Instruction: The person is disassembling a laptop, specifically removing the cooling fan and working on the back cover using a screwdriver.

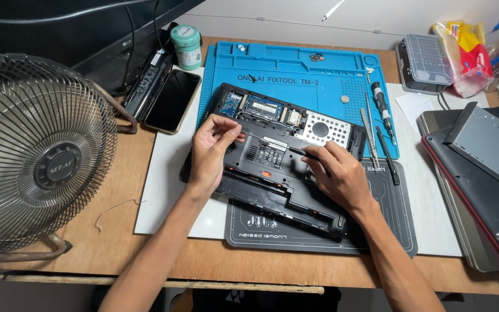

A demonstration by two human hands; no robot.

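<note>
Two hands are at work on our opened laptop, which lies bottom-up across the blue repair mat and a dark cutting mat on the bench. Our left hand rests on the laptop's left edge, fingers pinched together at the casing. Our right hand has its fingers clamped on a thin black tool (tip near the middle panel). A metal fan stands well to the left.

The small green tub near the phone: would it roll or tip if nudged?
The green tub stands upright on a flat base, squat and wide, so it would probably slide rather than tip. Knocked onto its side, its round wall would likely let it roll toward the phone.
</note>
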